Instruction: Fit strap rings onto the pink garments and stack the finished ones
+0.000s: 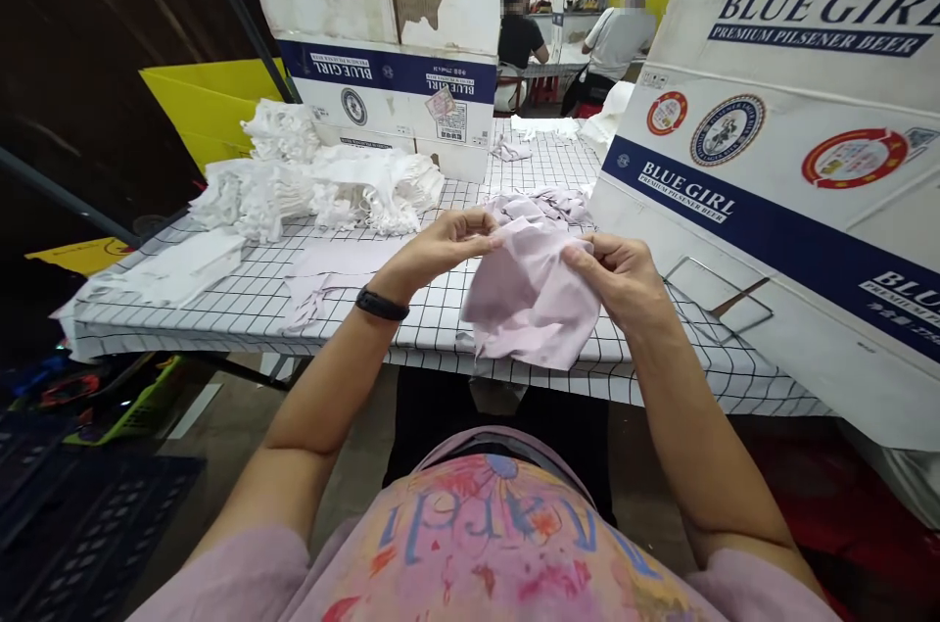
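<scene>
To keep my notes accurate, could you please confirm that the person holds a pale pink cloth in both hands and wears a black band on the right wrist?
The side is wrong: the head view shows the black band on the left wrist. The left hand and right hand do hold the pale pink cloth.

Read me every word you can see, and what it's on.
"BLUE GIRL", on the right carton
"PREMIUM PILSENER BEER", same carton
"BLUE GIRL", upside down, on the left carton
"Mardi", probably, upside down on the shirt
Round seals, red stickers, fine print: too small or blurred.
</scene>
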Available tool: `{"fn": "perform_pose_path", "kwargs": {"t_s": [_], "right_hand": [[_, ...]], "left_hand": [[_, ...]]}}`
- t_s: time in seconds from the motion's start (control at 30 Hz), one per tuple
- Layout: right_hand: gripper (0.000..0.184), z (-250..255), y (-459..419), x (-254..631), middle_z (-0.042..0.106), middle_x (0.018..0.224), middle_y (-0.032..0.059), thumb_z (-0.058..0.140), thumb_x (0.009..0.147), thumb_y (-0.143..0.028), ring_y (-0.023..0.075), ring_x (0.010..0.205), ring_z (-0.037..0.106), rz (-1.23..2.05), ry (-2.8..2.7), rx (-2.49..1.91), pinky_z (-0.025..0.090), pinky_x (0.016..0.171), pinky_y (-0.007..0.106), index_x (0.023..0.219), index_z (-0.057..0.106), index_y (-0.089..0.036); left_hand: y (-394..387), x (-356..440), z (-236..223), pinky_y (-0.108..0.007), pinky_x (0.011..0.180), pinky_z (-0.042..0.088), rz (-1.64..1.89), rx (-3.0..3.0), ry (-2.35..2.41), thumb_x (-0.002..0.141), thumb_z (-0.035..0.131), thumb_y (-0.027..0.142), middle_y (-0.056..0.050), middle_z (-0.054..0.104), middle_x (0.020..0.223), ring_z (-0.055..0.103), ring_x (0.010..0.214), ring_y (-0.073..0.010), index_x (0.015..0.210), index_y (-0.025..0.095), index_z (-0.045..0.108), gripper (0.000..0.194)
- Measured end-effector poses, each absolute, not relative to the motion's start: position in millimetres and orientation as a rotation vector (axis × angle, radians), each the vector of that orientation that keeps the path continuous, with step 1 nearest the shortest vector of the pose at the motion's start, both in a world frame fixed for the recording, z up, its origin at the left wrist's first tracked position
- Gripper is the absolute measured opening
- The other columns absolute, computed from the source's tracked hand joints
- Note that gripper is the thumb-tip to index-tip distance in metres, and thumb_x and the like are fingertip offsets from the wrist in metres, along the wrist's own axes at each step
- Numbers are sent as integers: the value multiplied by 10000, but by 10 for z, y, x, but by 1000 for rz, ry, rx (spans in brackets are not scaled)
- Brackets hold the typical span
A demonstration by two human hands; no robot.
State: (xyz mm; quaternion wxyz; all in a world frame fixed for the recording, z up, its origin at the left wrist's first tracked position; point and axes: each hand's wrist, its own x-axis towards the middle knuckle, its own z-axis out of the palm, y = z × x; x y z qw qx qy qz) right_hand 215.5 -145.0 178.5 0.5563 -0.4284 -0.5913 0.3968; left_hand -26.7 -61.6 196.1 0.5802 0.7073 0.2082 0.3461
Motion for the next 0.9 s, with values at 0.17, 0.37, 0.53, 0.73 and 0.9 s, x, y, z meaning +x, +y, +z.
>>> {"fn": "perform_pose_path", "kwargs": {"t_s": [0.17, 0.37, 0.53, 0.73, 0.9], "right_hand": [[320, 1984, -1462, 2121, 637, 687, 6, 834, 797, -518, 112, 555, 537, 945, -1383, -1023, 437, 449, 243, 736, 751, -214], [315, 2072, -1447, 2189, 637, 686, 5, 838, 804, -511, 108, 557, 527, 974, -1493, -1008, 409, 440, 237, 747, 760, -211], [358, 1923, -1425, 2499, 618, 630, 0, 836, 793, -542, 104, 529, 515, 1160, -1640, -1064, 363, 416, 223, 741, 752, -198], [385, 1548, -1328, 2973, 668, 677, 31, 869, 741, -552, 128, 593, 578, 1346, -1606, -1215, 452, 497, 235, 720, 760, -183], [385, 1492, -1298, 3123, 651, 656, 23, 899, 699, -545, 119, 567, 550, 1318, -1436, -1235, 434, 487, 234, 705, 756, -188]], "left_hand": [[-721, -64, 2012, -236, 687, 492, 665, 1576, 391, 841, 828, 345, -35, 684, 862, 645, 787, -130, 938, 163, 715, 235], [-774, 6, 2161, -261, 664, 481, 704, 1622, 388, 835, 832, 365, -35, 657, 749, 622, 714, -129, 724, 134, 735, 274], [-666, -209, 2297, -257, 706, 527, 867, 1541, 432, 803, 868, 296, -46, 689, 827, 652, 759, -130, 772, 142, 759, 191], [-392, -501, 2274, -288, 748, 567, 973, 1542, 488, 790, 866, 374, -35, 711, 810, 683, 796, -161, 782, 171, 757, 231], [-252, -585, 2170, -269, 706, 551, 1030, 1493, 471, 765, 878, 355, -10, 686, 749, 668, 711, -133, 733, 174, 713, 247]]}}
